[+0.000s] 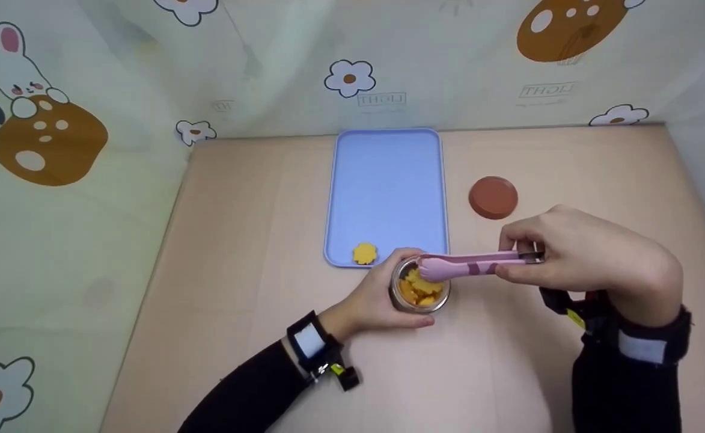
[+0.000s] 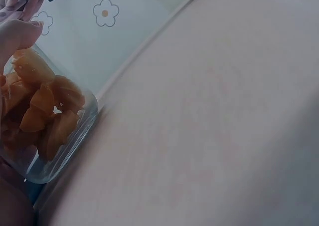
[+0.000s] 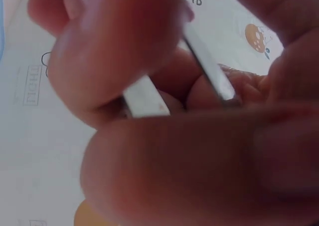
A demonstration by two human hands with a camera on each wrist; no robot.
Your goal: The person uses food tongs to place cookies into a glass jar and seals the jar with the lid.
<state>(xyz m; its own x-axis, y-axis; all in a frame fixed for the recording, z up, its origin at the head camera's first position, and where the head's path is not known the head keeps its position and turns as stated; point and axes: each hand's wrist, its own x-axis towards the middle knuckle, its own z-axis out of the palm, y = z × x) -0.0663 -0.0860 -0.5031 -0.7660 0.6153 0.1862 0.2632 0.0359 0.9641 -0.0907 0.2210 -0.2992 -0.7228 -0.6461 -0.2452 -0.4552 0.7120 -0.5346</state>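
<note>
My left hand (image 1: pixel 371 300) grips a clear jar (image 1: pixel 446 300) around its side, its mouth facing up. Yellow-orange pieces (image 1: pixel 411 294) lie inside, and in the left wrist view orange chunks (image 2: pixel 42 106) show through the glass wall (image 2: pixel 88 118). Between thumb and fingers, my right hand (image 1: pixel 586 252) pinches pink tongs (image 1: pixel 463 267) near their metal end. The tongs' tips are over the jar's mouth, right at a yellow scalloped piece (image 1: pixel 421 282). Close up in the right wrist view, fingers (image 3: pixel 114 51) curl round the tongs' metal part (image 3: pixel 147 99).
A blue tray (image 1: pixel 388 186) lies beyond the jar, with one yellow flower-shaped piece (image 1: pixel 364 254) at its near edge. To the tray's right is a round brown lid (image 1: pixel 493 197). Printed cloth (image 1: pixel 280 72) stands behind and beside the wooden table (image 1: pixel 238 240).
</note>
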